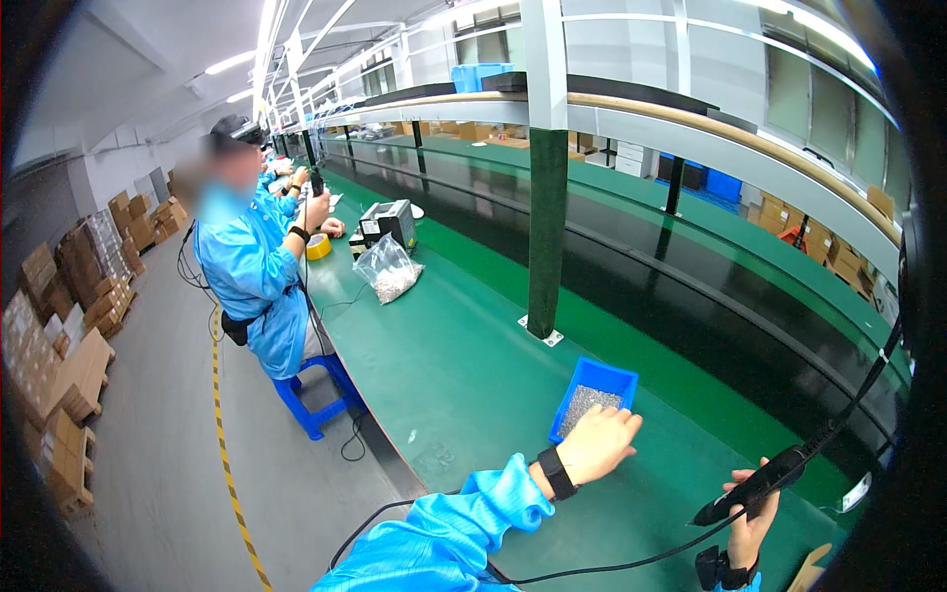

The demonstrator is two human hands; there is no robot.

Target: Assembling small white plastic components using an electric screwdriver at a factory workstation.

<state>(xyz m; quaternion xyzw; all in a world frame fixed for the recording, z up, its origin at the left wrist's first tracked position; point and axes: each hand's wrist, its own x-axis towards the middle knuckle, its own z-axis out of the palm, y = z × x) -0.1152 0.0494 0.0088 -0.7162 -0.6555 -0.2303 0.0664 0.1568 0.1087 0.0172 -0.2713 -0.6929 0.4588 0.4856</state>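
Observation:
My left hand (599, 444) is just by the near side of a small blue bin (617, 377), its back turned up and its fingers bent close together. Whatever lies between its fingertips, if anything, is hidden. Inside the bin is a heap of small grey metal pieces (584, 403), perhaps screws, too small to tell. At the lower right my right hand (755, 518) is wrapped round a black electric screwdriver (755, 485), tilted with its tip pointing down to the left. A cable runs up from its back end. Both wrists wear black bands.
A dark green post (547, 237) rises from the green bench (464, 365) beyond the bin. A black cable (612, 567) crosses low in front of me. To the left, a co-worker (256, 257) in blue stands by a clear bag of parts (390, 268) and yellow tape (318, 247).

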